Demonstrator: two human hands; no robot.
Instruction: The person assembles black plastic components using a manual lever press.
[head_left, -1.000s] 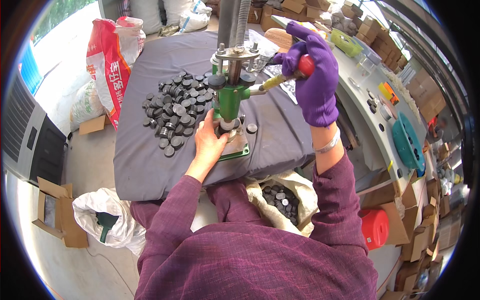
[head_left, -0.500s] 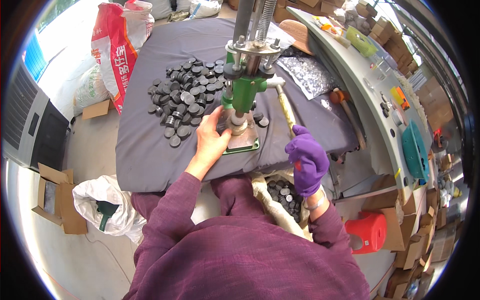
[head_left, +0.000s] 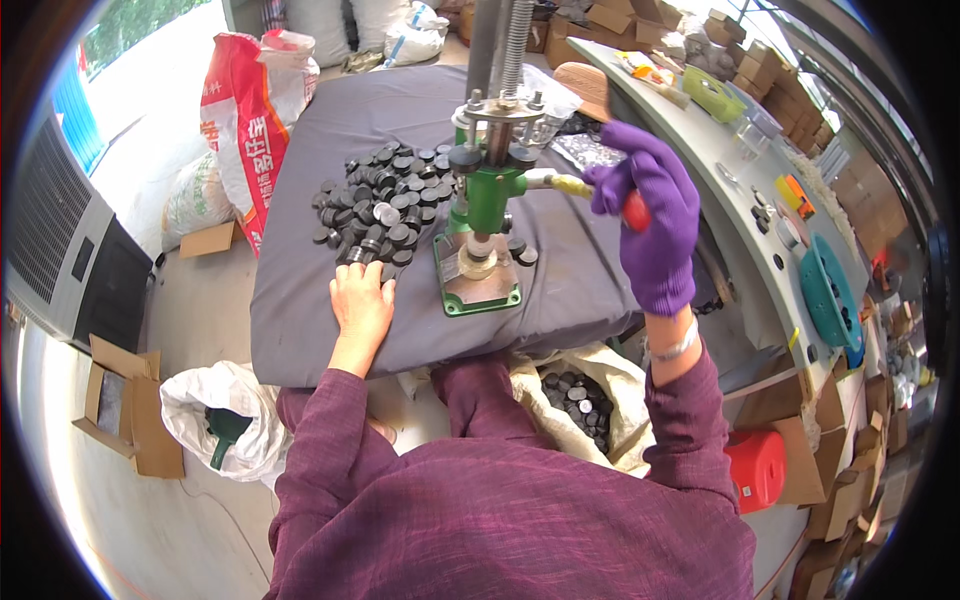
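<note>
A green hand press (head_left: 490,195) stands on the cloth-covered table, with a pale round die (head_left: 477,262) on its base plate. My right hand (head_left: 655,230), in a purple glove, is closed around the press lever (head_left: 570,184); a red knob (head_left: 636,211) shows at the palm. My bare left hand (head_left: 362,310) reaches to the near edge of a pile of dark round discs (head_left: 385,190). Its fingers are stretched out, fingertips against the nearest discs; whether one is between them is hidden. A few loose discs (head_left: 524,251) lie right of the press base.
Between my knees and the table, an open sack (head_left: 630,400) holds more discs. A white bag with a green scoop (head_left: 228,425) stands at left. Along the right runs a long bench (head_left: 720,150) with a teal basket (head_left: 830,290). A red stool (head_left: 757,468) stands below it.
My left hand has left the press base and moved left to the disc pile. My right hand has raised the lever from pointing down toward me to roughly level.
</note>
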